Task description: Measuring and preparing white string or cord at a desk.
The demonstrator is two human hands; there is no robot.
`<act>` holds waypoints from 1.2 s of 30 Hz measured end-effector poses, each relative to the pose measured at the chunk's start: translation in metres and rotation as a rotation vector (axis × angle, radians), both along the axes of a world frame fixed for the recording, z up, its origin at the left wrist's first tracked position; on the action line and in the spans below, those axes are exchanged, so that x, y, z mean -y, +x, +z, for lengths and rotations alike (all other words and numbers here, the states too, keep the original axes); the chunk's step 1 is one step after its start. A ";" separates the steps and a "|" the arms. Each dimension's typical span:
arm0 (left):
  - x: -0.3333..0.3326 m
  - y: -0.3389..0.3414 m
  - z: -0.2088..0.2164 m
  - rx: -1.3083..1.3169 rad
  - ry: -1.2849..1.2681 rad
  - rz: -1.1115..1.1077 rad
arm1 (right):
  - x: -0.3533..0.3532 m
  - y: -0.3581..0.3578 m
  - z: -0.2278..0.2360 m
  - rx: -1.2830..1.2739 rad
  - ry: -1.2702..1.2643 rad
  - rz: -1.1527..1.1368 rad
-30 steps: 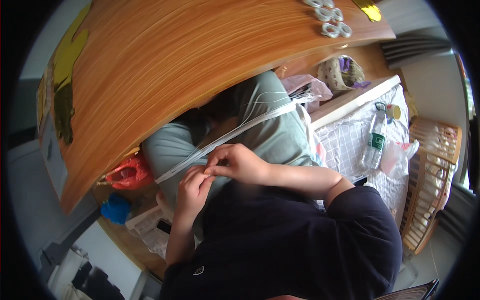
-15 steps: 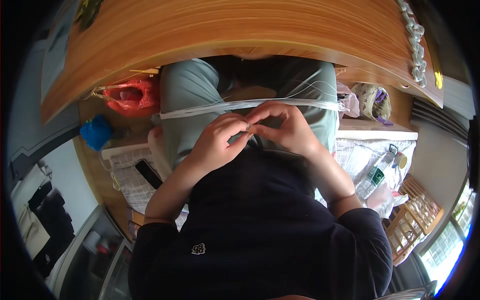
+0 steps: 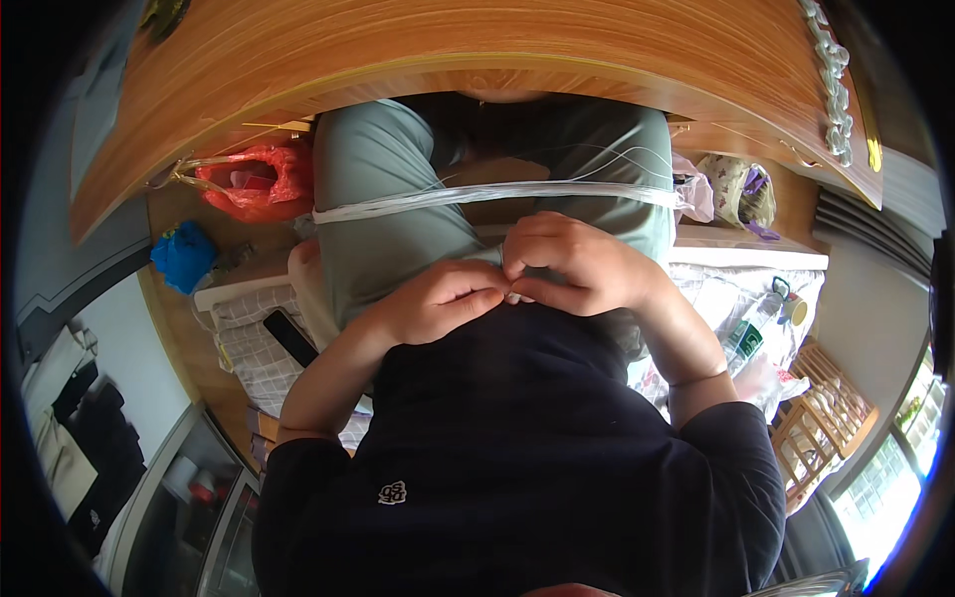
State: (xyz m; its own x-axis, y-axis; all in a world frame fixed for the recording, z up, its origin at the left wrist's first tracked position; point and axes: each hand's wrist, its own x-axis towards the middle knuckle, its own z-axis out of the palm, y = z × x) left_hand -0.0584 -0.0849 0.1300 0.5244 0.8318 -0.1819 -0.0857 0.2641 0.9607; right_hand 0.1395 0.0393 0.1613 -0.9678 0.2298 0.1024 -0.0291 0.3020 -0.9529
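I see a flat bundle of pale, whitish plastic strands (image 3: pixel 497 195) stretched straight across both thighs of the grey-green trousers (image 3: pixel 383 214), running from nine o'clock to three o'clock just above the hands. A few loose thin strands (image 3: pixel 597 157) arc up from it toward one o'clock. My left hand (image 3: pixel 438 303) and right hand (image 3: pixel 577 264) meet at frame centre, fingertips pinched together and touching — whatever sits between them is too small to make out, so I cannot tell what they grip. Both hands rest against the dark navy shirt (image 3: pixel 517 448), just below the bundle. At twelve o'clock curves the edge of a wooden table top (image 3: pixel 448 50). At ten o'clock lies a red plastic bag (image 3: pixel 254 184), a blue crumpled bag (image 3: pixel 182 254) below it. At four o'clock a clear plastic bottle (image 3: pixel 748 333) lies on a chequered cloth (image 3: pixel 716 289)
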 end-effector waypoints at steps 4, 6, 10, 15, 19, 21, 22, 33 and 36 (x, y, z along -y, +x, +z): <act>0.003 0.008 -0.003 0.150 -0.121 0.008 | 0.002 0.005 -0.007 0.015 -0.064 0.044; 0.005 0.011 -0.006 0.149 -0.156 0.013 | 0.004 0.009 -0.009 0.094 -0.129 0.062; 0.009 0.019 -0.012 0.227 -0.293 0.040 | 0.008 0.013 -0.011 0.119 -0.170 0.037; 0.017 0.028 -0.012 0.156 -0.354 0.056 | 0.017 0.020 -0.013 0.232 -0.309 -0.006; 0.024 0.031 -0.018 0.190 -0.416 0.032 | 0.024 0.029 -0.019 0.201 -0.307 0.034; 0.021 0.033 -0.016 0.182 -0.416 0.020 | 0.024 0.032 -0.019 0.263 -0.345 0.061; 0.019 0.034 -0.016 0.174 -0.413 0.010 | 0.023 0.033 -0.019 0.263 -0.345 0.057; 0.025 0.027 -0.034 0.356 -0.328 0.167 | 0.032 0.044 -0.036 0.206 -0.669 -0.147; 0.019 0.026 -0.033 0.410 -0.315 0.209 | 0.036 0.044 -0.037 0.175 -0.851 -0.098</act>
State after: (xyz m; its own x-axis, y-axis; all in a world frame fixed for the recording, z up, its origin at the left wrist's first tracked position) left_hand -0.0321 -0.1037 0.0967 0.4339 0.8644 -0.2541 -0.5175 0.4700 0.7150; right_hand 0.1830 0.0030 0.1239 -0.9255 0.2433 -0.2902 0.1277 -0.5208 -0.8441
